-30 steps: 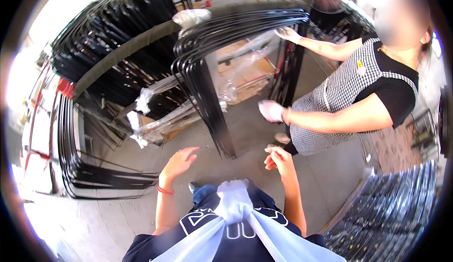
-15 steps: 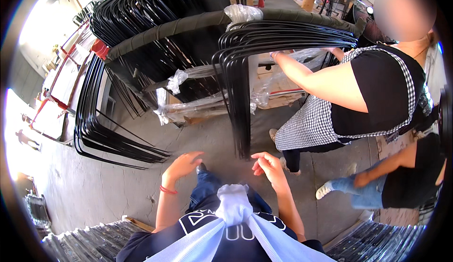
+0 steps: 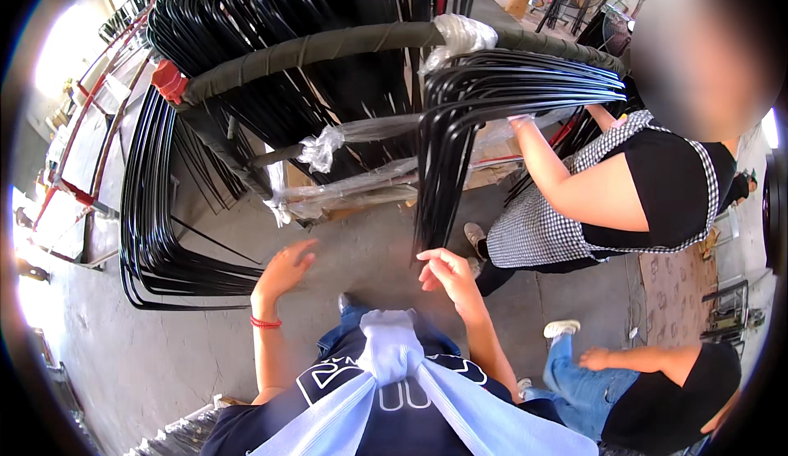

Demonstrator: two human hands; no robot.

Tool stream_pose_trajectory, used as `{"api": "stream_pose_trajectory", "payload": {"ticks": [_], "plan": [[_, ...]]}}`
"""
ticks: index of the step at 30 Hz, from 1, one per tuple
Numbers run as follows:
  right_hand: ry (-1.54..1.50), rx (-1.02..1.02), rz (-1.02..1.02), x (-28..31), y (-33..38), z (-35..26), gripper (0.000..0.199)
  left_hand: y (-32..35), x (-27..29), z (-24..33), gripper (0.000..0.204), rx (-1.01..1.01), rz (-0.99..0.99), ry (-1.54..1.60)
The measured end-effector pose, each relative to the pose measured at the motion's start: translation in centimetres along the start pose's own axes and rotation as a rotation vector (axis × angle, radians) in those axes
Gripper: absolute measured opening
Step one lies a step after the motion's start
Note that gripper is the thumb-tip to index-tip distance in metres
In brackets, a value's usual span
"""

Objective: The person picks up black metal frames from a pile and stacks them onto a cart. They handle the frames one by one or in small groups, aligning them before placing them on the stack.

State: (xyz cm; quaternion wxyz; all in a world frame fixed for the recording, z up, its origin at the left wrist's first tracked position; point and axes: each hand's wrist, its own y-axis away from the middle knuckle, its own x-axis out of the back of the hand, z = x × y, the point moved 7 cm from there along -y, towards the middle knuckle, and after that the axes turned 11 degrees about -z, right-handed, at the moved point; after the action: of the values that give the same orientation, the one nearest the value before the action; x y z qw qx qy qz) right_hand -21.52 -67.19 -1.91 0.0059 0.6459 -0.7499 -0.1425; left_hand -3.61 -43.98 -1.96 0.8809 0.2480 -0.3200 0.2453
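Observation:
My left hand [image 3: 283,274] hovers over the floor with its fingers apart and nothing in it. It is nearest the lower ends of a bundle of bent black metal tubes [image 3: 156,242] on the left. My right hand [image 3: 450,279] is also empty, its forefinger extended and the others loosely curled. Just beyond that hand hang the lower ends of another bundle of bent black tubes [image 3: 447,160]. A co-worker in a checked apron [image 3: 542,226] grips this bundle from below; whether my fingertip touches a tube end, I cannot tell.
Ahead stands a rack with a cloth-wrapped rail [image 3: 320,50], plastic-film ties [image 3: 464,37] and many black tubes behind it. Another person in jeans [image 3: 607,382] is close on my right. Red-framed racking [image 3: 82,185] stands far left, and wrapped stock [image 3: 185,439] lies behind my left side.
The co-worker's tube bundle has shifted right in view, and its legs now slant. Both my hands stay empty and have moved slightly left and up. The person in jeans has come further into view.

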Motion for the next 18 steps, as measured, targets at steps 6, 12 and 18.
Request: {"api": "stream_pose_trajectory", "payload": {"ticks": [6, 12, 18], "plan": [[0.032, 0.002, -0.085, -6.8, -7.3, -3.2, 0.022, 1.9, 7.2, -5.3, 0.031, -0.035, 0.122, 0.095], [0.016, -0.04, -0.098, -11.1, -11.7, -3.4, 0.02, 4.7, 14.5, -5.8, 0.034, -0.14, 0.466, 0.07], [0.034, -0.084, -0.295, -15.1, -16.1, -2.6, 0.02, 8.2, 21.0, -4.1, 0.036, 0.019, 1.055, -0.379]]}}
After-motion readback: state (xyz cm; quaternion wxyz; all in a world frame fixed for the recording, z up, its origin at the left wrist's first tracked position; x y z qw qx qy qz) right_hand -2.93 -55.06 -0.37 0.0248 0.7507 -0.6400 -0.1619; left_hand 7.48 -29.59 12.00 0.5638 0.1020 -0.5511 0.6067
